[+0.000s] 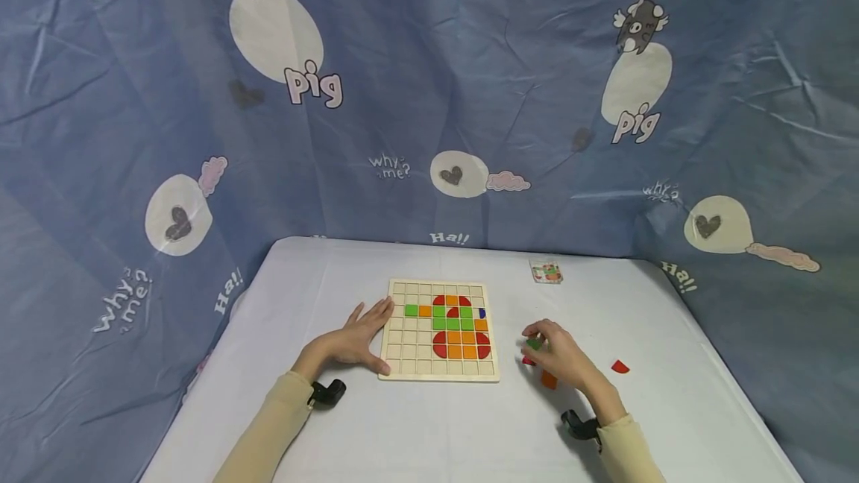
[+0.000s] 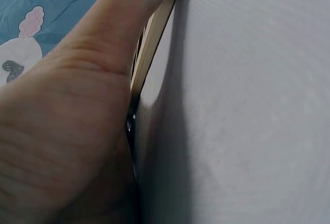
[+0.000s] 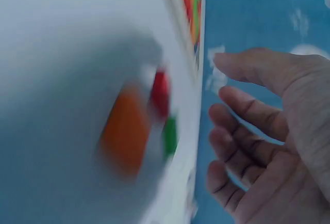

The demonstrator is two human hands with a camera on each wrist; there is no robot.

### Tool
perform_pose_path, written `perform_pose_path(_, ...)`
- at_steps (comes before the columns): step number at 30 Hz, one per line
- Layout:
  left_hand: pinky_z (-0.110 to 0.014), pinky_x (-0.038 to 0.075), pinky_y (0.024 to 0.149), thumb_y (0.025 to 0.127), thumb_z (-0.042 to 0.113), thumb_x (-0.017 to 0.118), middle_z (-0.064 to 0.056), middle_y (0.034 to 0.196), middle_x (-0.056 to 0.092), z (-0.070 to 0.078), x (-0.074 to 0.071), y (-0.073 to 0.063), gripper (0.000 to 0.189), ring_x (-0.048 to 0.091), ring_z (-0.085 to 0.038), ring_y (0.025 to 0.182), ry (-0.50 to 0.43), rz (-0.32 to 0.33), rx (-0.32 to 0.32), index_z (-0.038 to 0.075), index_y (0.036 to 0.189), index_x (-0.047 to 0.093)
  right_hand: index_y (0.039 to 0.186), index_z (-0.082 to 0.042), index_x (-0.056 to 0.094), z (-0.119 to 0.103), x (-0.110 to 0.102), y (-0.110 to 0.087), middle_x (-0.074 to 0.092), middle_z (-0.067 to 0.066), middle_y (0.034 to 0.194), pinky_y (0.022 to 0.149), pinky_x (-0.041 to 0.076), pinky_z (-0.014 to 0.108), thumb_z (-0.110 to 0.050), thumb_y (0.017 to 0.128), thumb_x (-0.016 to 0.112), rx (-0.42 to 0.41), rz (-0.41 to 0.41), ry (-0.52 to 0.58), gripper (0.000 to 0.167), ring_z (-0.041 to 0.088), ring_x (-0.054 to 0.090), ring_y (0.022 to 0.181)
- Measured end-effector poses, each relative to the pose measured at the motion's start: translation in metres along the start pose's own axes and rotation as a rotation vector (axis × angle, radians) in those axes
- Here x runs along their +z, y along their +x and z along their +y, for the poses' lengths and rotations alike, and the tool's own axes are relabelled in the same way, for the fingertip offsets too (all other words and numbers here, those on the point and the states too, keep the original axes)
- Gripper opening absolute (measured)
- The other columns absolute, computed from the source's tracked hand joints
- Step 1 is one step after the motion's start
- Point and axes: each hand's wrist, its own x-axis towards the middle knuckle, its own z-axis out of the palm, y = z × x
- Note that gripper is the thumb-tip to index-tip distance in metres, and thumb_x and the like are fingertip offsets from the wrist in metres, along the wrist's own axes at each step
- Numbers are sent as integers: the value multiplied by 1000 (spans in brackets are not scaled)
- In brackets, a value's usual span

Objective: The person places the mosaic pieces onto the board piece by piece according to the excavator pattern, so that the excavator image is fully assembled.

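A square wooden grid board [image 1: 408, 356] lies flat, with green and orange squares, red rounded pieces and a small blue piece [image 1: 482, 313] in its cells. My left hand [image 1: 352, 338] rests at its left side, fingers spread, the thumb at the lower left corner; the left wrist view shows that thumb along the board's edge [image 2: 149, 53]. To the right of the board, my right hand [image 1: 562, 352] hovers with loosely bent fingers and a gap between thumb and index finger. Beneath it lie a green piece [image 3: 170, 136], a red piece [image 3: 161, 94] and an orange piece [image 3: 126, 133].
One red quarter-circle piece [image 1: 620, 367] lies farther right on the white tablecloth [image 1: 429, 431]. Towards the back right is a small picture card [image 1: 546, 271]. A blue printed curtain [image 1: 403, 110] hangs behind and at both sides of the table.
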Motion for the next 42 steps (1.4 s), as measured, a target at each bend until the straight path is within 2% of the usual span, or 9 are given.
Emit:
perform_pose_path(5, -55, -11, 119, 63, 69, 76, -9, 164, -3, 0, 0, -1, 132, -3, -27, 151, -5, 0, 3, 5, 155, 5, 122, -3, 60, 38, -16, -27, 58, 13, 117, 91, 50, 50, -24, 81, 78, 144, 45, -74, 49, 29, 55, 106)
perform_pose_path(8, -55, -11, 120, 63, 69, 76, -9, 164, -2, 0, -1, -1, 133, -3, -27, 152, -4, 2, 2, 5, 155, 6, 123, 0, 60, 52, -22, -37, 58, 17, 119, 93, 47, 55, -21, 81, 77, 195, 65, -99, 50, 34, 54, 109)
perform_pose_path(13, -53, -12, 120, 63, 69, 76, -8, 164, -4, 0, 0, 0, 133, -4, -25, 151, 4, -8, -9, 5, 155, 5, 112, 0, 66, 61, -27, -44, 61, 11, 105, 79, 54, 39, -16, 82, 76, 251, 62, -98, 35, 23, 58, 91)
perform_pose_path(16, -54, -11, 120, 64, 67, 77, -9, 164, -4, 0, 1, 0, 132, -4, -26, 151, 1, -14, -4, 4, 155, 4, 106, -2, 68, 62, -28, -44, 61, 8, 98, 69, 52, 29, -13, 82, 75, 270, 57, -95, 27, 17, 58, 83)
perform_pose_path(21, -54, -12, 119, 65, 67, 76, -8, 163, -6, -1, 1, 0, 131, -6, -25, 151, 1, -26, -2, 5, 155, 3, 104, -2, 70, 65, -30, -48, 62, 7, 96, 64, 51, 26, -11, 81, 76, 287, 56, -107, 26, 18, 60, 83)
perform_pose_path(26, -55, -11, 119, 65, 63, 78, -10, 163, -4, -1, 0, -1, 131, -4, -28, 151, -13, -4, 16, 3, 154, 4, 104, -1, 69, 67, -31, -48, 63, 7, 94, 64, 53, 27, -10, 81, 75, 272, 73, -96, 26, 18, 61, 82)
perform_pose_path(31, -56, -9, 119, 65, 63, 78, -12, 163, -3, 0, 0, 0, 131, -2, -30, 151, -4, -1, 26, 1, 154, 5, 102, -2, 69, 64, -29, -47, 63, 4, 90, 62, 49, 23, -11, 80, 76, 234, 116, -110, 25, 14, 58, 79)
perform_pose_path(38, -55, -11, 119, 65, 65, 77, -10, 163, -5, 0, -1, 0, 132, -4, -28, 151, -4, -11, 11, 2, 154, 3, 98, -9, 70, 44, -23, -33, 60, -2, 85, 61, 47, 21, -12, 78, 79, 54, 228, -90, 22, 10, 53, 74)
perform_pose_path(42, -55, -11, 119, 65, 65, 77, -11, 163, -5, -1, 1, 0, 132, -4, -28, 151, -1, -10, 10, 3, 154, 3, 99, -11, 70, 21, -14, -14, 62, -4, 88, 62, 49, 21, -12, 79, 78, -46, 208, -51, 21, 10, 54, 76)
